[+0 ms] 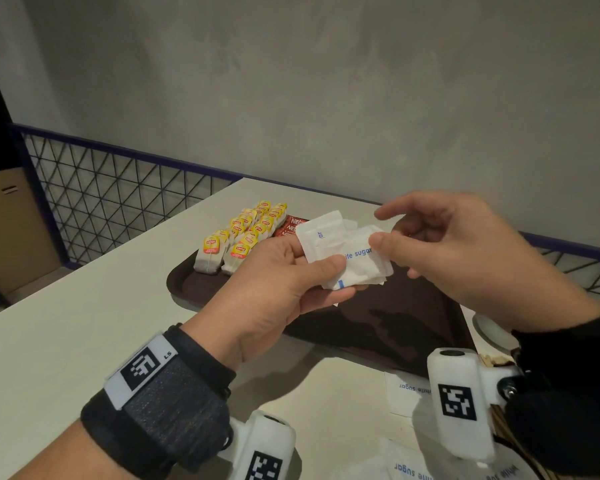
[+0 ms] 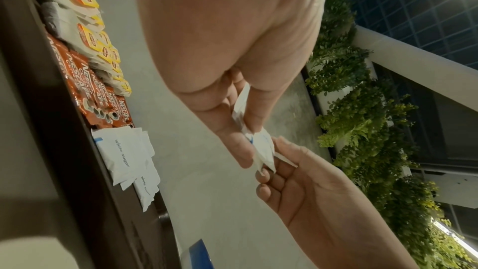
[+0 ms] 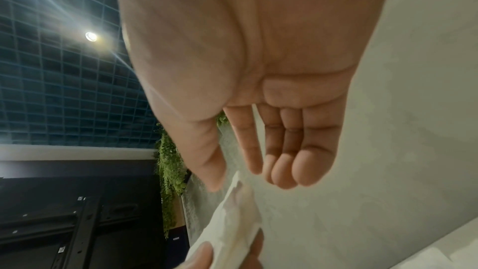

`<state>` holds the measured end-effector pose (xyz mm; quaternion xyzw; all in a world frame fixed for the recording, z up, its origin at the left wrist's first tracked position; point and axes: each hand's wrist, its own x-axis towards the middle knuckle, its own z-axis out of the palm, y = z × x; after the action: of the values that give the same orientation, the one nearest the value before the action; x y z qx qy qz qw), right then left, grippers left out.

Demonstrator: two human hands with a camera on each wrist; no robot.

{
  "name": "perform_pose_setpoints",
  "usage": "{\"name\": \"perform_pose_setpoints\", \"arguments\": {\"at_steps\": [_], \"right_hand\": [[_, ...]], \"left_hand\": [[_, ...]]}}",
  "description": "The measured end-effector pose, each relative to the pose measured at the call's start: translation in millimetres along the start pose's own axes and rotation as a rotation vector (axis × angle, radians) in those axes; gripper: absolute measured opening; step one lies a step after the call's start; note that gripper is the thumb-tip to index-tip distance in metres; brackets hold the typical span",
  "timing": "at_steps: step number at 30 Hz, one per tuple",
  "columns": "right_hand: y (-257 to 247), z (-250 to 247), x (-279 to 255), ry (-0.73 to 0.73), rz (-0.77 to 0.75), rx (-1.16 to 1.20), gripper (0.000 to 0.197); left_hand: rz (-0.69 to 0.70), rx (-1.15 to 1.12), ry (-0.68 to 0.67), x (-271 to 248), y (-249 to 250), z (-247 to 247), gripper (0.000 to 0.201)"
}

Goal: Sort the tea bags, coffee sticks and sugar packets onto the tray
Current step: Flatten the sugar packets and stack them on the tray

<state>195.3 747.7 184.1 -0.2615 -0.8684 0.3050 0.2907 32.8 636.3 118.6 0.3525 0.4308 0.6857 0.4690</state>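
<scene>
Beneath both hands, on the pale table (image 1: pixel 84 306), lies the dark tray (image 1: pixel 413 327), with tea bags (image 1: pixel 243 233) and coffee sticks (image 1: pixel 291 226) beyond the left hand (image 1: pixel 278 289). That hand pinches a fanned bunch of sugar packets (image 1: pixel 343 251); the right hand (image 1: pixel 465 251), fingers relaxed, seems to touch their edge with its thumb.

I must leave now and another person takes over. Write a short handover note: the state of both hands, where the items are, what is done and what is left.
Left hand: grips a bundle of white sugar packets above the tray.
Right hand: open, fingertips at the bundle's edge, holding nothing.
Done: tea bags lie in rows at the tray's far left; coffee sticks lie beside them; some sugar packets on the tray lie next to the coffee.
Left: place the held bundle on the tray, then the loose sugar packets on the table near you.
</scene>
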Motion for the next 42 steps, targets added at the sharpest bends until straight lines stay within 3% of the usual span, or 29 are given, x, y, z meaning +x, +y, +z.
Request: {"name": "perform_pose_setpoints", "arguments": {"at_steps": [2,5,11,13,19,23,30,36,42], "right_hand": [[-3.4,0.7,-1.6,-0.025,0.010,0.011,0.028],[-10.2,4.0,-3.4,-0.047,-0.065,0.063,0.010],[-3.8,-4.6,0.0,0.168,-0.148,0.120,0.012],[-2.4,-9.8,0.5,0.139,-0.126,0.169,0.014],[-2.5,-9.3,-2.3,-0.130,-0.061,0.196,0.017],[2.4,-0.3,1.6,-0.095,-0.033,0.168,0.018],[8.2,11.6,2.3,-0.017,-0.009,-0.159,0.015],[5.4,9.7,1.0,-0.100,0.040,-0.150,0.017],[5.1,6.4,-1.8,-0.145,0.038,-0.085,0.005]], "left_hand": [[0.011,-0.011,-0.019,-0.6,0.4,0.4,0.034],[0.012,0.010,-0.045,-1.9,0.5,1.7,0.033],[-0.035,-0.030,0.077,2.0,0.5,-0.8,0.026],[-0.059,-0.014,0.119,3.5,-0.3,-2.8,0.027],[-0.102,-0.095,0.099,4.9,-1.5,-0.4,0.030],[-0.154,-0.141,0.036,3.6,1.3,1.4,0.035],[-0.108,-0.066,-0.061,2.0,-3.2,0.9,0.038],[-0.068,-0.063,-0.024,2.7,-3.6,-1.8,0.039],[-0.111,-0.101,0.005,2.2,-0.3,1.8,0.031]]}}
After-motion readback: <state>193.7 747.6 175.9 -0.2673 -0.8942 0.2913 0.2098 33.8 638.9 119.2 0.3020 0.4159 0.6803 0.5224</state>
